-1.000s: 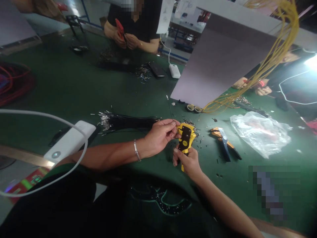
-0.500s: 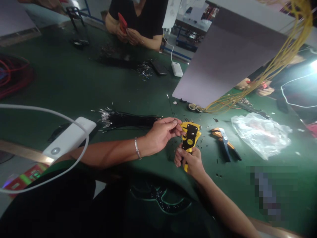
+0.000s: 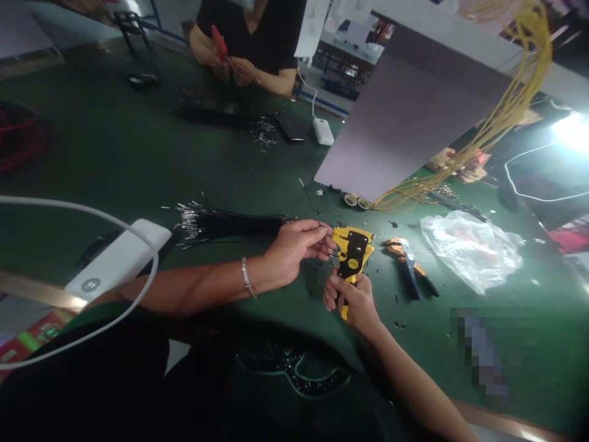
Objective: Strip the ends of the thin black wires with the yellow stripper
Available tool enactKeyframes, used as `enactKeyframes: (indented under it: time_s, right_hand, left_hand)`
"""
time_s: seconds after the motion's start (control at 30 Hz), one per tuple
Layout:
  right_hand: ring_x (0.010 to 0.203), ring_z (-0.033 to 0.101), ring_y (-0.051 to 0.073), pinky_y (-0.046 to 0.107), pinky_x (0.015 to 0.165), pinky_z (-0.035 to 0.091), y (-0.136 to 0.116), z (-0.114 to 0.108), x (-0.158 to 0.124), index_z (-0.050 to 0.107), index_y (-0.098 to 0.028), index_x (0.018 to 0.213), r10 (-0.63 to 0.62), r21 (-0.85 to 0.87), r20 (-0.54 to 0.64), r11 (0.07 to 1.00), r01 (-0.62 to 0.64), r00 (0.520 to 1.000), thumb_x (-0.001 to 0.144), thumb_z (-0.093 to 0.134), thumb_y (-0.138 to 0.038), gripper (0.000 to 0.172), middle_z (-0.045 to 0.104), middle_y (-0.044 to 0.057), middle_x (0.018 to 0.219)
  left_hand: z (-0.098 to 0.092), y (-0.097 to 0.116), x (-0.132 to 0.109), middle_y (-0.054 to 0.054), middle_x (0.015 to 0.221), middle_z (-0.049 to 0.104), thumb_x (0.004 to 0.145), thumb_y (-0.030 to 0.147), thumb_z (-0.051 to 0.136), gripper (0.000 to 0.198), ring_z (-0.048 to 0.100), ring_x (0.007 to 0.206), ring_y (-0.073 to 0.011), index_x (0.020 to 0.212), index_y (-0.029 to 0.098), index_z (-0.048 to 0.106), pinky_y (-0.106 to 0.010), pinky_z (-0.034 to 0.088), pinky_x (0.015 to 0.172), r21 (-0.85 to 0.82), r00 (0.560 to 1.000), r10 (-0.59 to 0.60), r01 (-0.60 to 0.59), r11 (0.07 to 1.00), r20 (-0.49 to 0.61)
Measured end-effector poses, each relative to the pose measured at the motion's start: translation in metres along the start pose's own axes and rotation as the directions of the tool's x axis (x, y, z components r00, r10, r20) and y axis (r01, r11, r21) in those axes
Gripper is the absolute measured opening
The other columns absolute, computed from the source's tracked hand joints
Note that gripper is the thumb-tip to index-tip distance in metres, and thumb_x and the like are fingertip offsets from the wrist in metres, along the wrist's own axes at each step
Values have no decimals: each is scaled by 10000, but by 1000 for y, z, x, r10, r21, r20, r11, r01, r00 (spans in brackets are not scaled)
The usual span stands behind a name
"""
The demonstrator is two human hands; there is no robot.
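A dark green tabletop (image 3: 257,172) fills most of the view, with a pale wooden edge (image 3: 39,288) at lower left. A grey panel (image 3: 409,110) leans over its far half, and yellow wires (image 3: 501,123) hang past the panel's right side down to the surface. Two tape rolls (image 3: 350,201) sit by the panel's lower corner. Across the tabletop a person in a black top (image 3: 271,37) holds a red tool (image 3: 219,46); at far right a bright lamp (image 3: 573,130) glares. On the right lie a clear plastic bag (image 3: 473,252) and, nearer, an orange-and-blue tool (image 3: 407,264). A bundle of black wires (image 3: 234,224) stretches to the left, silvery tips outward, behind a white box (image 3: 124,255).

The left forearm (image 3: 197,288) reaches in from lower left, a bracelet (image 3: 247,277) at the wrist. The left hand's (image 3: 289,252) grip is pinched together on a thin dark wire (image 3: 310,199), whose pale-tipped end slants up and away. The right hand (image 3: 353,299), coming from lower right, has its grip wrapped around the handles of a yellow-and-black tool (image 3: 356,252). The tool stands nearly upright in view, its head just beside the left fingertips; whether the wire touches it cannot be told.
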State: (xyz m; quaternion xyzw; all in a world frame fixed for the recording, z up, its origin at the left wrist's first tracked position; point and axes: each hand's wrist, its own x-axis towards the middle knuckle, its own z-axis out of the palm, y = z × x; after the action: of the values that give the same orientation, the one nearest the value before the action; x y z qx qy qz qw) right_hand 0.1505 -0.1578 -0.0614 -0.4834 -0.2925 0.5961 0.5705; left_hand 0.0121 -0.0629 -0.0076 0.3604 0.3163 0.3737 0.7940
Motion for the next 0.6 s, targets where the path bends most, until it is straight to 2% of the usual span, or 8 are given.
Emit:
enactKeyframes:
  time_s: [0.23,0.43,0.6]
  right_hand:
    - [311,468,104,248,336,414,2,-2,0,526,-190,725,-30,-51,-7,998,30,1000,695,792,-362,318,489,-86,436]
    - [338,510,125,269,392,446,4,-3,2,545,-183,713,-90,-180,-34,980,82,995,706,776,-413,326,528,-63,433]
    - [368,514,129,278,428,453,4,-4,3,555,-182,713,-116,-216,-43,971,104,992,716,767,-425,322,545,-49,440]
  left_hand:
    - [0,0,1,-92,740,694,851,182,582,101,647,641,-145,829,111,650,-307,500,668,-16,1000,-17,17,1000,18]
    - [-1,-3,3,-88,749,700,851,168,572,107,650,659,-136,845,103,657,-317,509,722,-18,999,17,-17,1000,30]
    - [-1,-2,1,-85,742,701,851,165,569,108,656,660,-141,847,105,659,-304,506,697,-12,1000,9,-9,1000,23]
